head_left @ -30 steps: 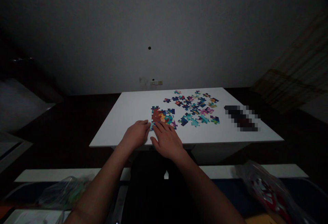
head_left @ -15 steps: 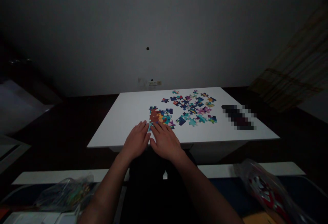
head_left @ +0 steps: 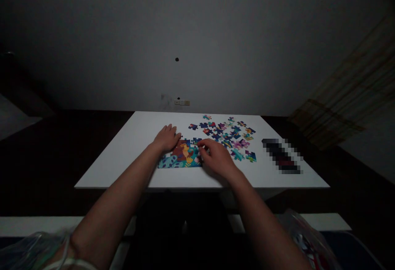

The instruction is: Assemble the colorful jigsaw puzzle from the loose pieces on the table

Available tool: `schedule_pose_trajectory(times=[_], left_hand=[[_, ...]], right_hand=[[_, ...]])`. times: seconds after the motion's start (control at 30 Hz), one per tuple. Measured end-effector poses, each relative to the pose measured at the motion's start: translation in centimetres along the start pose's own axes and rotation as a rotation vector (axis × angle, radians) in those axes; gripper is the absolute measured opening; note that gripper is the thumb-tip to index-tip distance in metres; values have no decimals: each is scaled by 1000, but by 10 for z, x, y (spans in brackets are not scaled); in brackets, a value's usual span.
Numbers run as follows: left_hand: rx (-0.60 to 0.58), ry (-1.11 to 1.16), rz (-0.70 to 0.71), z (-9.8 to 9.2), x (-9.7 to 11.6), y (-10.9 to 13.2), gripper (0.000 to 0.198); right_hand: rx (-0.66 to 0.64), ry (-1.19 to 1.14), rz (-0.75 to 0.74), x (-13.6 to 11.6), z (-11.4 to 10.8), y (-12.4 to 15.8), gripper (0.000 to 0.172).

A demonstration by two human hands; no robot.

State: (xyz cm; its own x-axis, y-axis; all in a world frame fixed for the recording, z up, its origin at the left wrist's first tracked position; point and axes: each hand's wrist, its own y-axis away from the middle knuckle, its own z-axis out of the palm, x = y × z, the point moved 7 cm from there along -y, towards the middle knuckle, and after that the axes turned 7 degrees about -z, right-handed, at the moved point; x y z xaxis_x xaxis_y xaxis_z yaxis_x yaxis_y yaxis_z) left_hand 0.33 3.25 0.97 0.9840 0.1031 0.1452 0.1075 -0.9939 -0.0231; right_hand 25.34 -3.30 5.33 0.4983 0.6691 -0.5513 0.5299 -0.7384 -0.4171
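A partly joined jigsaw puzzle (head_left: 185,154) lies on the white table, showing a brown-haired figure among teal leaves and yellow flowers. My left hand (head_left: 167,138) rests flat at its upper left edge, fingers stretched out and holding nothing. At the upper right of the joined part, the fingers of my right hand (head_left: 214,154) are pinched on a dark blue puzzle piece (head_left: 195,140). My fingers hide part of that piece. Loose puzzle pieces (head_left: 226,134) in blue, teal and purple lie scattered beyond and right of my right hand.
The white table (head_left: 120,150) stands before a grey wall with a socket strip (head_left: 182,102). A pixelated dark object (head_left: 282,157) lies on the table's right side. Plastic bags (head_left: 311,237) rest at lower right and lower left, by my arms. A curtain hangs at right.
Both hands lay flat over the puzzle's near part; they have moved apart. My left hand went up to its left edge, my right to its right side, fingers now pinched. The view shifted.
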Motion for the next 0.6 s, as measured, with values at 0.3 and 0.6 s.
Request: schedule_pose_trajectory(times=[0.3,0.6], left_hand=[[35,-69,15,7,-59,-49,72],[56,-33,43,10,-56,-48,74]], right_hand=[[-522,42,-90,55,11,-104,52],[-629,-24,-210,64,14,-83,62]])
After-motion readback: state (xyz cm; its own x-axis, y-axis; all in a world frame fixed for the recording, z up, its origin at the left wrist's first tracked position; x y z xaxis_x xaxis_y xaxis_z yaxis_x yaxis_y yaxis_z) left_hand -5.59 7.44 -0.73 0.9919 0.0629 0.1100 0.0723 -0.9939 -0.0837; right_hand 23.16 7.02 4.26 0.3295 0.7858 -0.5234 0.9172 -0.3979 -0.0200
